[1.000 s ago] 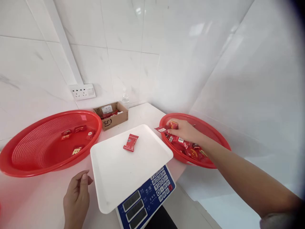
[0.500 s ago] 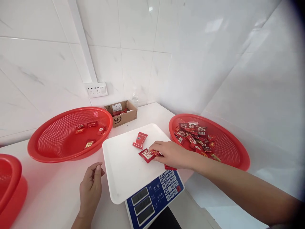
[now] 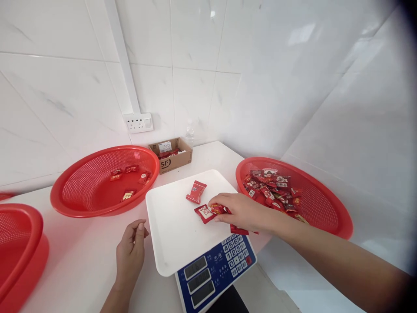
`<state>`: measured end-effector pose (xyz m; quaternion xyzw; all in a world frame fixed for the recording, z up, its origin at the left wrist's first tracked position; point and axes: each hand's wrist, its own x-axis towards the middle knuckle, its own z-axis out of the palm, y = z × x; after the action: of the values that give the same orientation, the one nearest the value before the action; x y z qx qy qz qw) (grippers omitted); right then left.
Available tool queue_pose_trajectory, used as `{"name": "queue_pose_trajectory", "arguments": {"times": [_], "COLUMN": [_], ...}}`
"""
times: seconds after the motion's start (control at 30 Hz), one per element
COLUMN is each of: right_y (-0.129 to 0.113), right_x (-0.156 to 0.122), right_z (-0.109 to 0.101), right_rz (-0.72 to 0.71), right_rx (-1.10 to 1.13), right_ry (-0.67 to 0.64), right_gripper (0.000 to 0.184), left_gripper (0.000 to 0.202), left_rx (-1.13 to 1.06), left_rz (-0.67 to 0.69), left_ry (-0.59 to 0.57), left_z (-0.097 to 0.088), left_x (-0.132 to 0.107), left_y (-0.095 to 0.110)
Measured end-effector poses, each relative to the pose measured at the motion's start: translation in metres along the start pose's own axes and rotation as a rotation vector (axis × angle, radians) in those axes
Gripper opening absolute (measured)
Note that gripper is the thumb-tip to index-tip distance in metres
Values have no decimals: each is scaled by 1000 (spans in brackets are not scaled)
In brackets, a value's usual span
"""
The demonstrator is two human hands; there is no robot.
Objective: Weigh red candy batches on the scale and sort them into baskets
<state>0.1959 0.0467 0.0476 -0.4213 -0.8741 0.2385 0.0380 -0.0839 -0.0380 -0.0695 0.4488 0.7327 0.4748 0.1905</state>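
My right hand [image 3: 239, 211] reaches over the right side of the white scale tray [image 3: 172, 243]. Its fingers are closed on a red-and-gold wrapped candy [image 3: 216, 208]. Just left of the fingertips, a red candy packet with a pale label [image 3: 204, 213] lies on the tray. Farther back on the tray rests another red candy packet [image 3: 196, 192]. More red packets [image 3: 239, 229] show below my palm, partly hidden. My left hand [image 3: 132, 250] hovers left of the tray with its fingers curled together; a dark reddish bit shows at the fingertips, too small to name.
The scale's blue keypad panel [image 3: 216, 265] faces me. To the right a red basket [image 3: 325, 208] holds many wrapped candies. On the left, one red basket [image 3: 74, 191] contains several candies, and another [image 3: 19, 243] is partly in view. A cardboard box [image 3: 176, 162] and clear bottle [image 3: 190, 134] stand behind.
The whole view has shifted slightly, moving everything to the right in the picture. My right hand has turned a little, showing more of the red-and-gold candy. Digits now show faintly on the scale's displays.
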Motion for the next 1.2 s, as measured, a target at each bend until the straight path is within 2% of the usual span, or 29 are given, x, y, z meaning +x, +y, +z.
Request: {"name": "queue_pose_trajectory", "arguments": {"times": [0.33, 0.5, 0.7, 1.2], "right_y": [1, 3, 5, 11], "right_x": [6, 11, 17, 26], "right_z": [-7, -5, -6, -12], "right_rz": [130, 149, 170, 245], "right_rx": [-110, -174, -183, -230], "right_ry": [28, 21, 44, 158], "right_gripper": [36, 31, 21, 32], "left_gripper": [36, 37, 35, 33], "left_rx": [-20, -23, -63, -58], "left_rz": [15, 5, 30, 16], "left_ry": [13, 19, -29, 12], "left_z": [1, 1, 3, 2], "left_x": [-1, -1, 0, 0], "left_y": [0, -1, -1, -2]}}
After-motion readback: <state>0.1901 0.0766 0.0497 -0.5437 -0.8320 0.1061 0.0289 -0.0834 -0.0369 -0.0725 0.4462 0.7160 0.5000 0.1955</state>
